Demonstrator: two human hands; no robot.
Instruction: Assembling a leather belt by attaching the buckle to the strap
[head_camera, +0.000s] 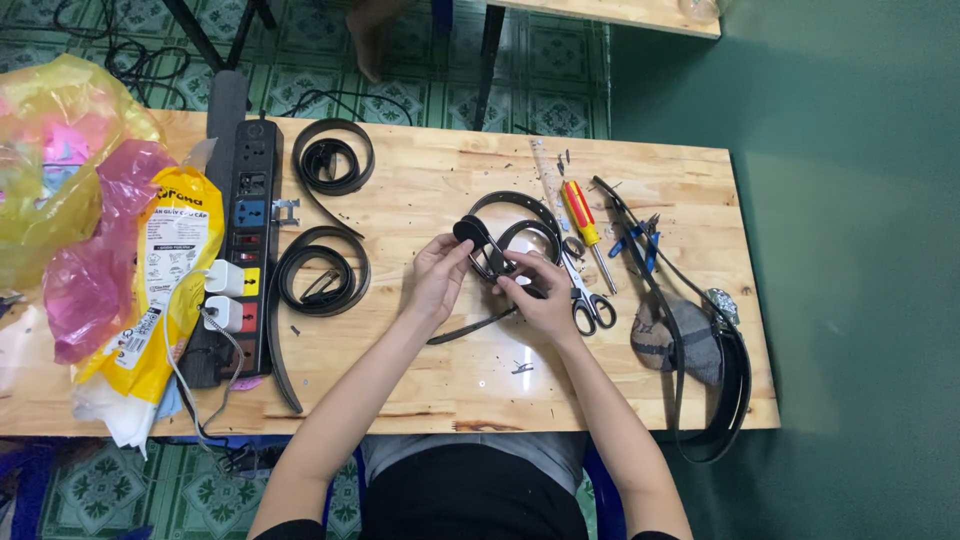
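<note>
Black belt (510, 235) pinched by left hand (440, 275), right hand (540, 295), forearms angled inward

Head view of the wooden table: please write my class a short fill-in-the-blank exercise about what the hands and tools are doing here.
1. Both hands, left hand and right hand, hold a black leather ____.
2. The screwdriver has a red and ____ handle.
3. The black-handled scissors lie on the wooden ____.
4. Two white chargers are plugged into the black ____.

Missing words: belt; yellow; table; power strip
</note>
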